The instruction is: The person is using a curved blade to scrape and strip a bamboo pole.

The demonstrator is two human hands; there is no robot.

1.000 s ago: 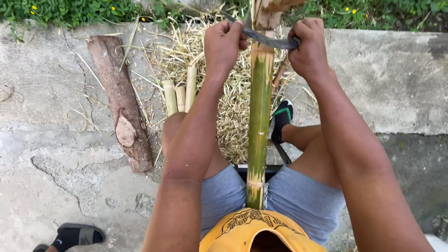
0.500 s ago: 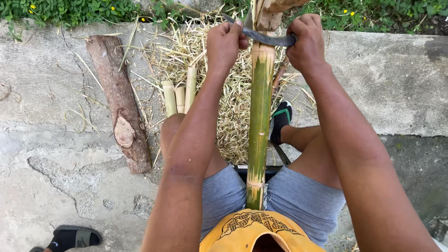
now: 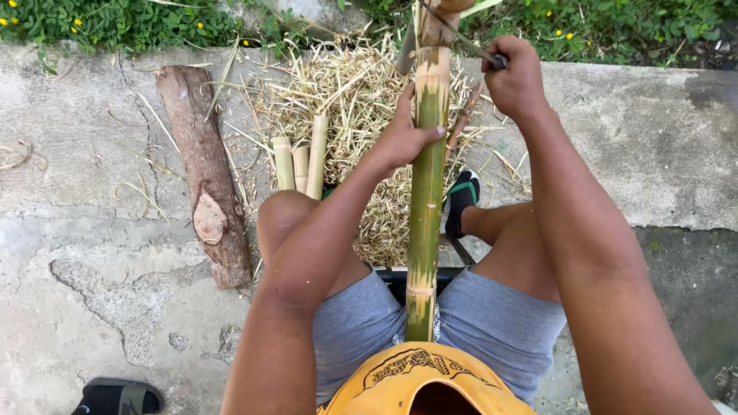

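green bamboo point(image 3: 427, 192) stood upright between my knees, its top against a stump point(image 3: 438, 23). my left hand point(image 3: 407, 134) was clamped round it; my right hand point(image 3: 516, 81) gripped a blade's point(image 3: 461, 38) handle beside it.

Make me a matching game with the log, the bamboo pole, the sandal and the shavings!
Things:
1. log
2. bamboo pole
3. sandal
4. shavings

Places or states:
A. held by the left hand
B. bottom left corner
C. piled up near the grass
D. lying on the concrete, left of the knee

Pairs: 1-D, 2-A, 3-B, 4-C
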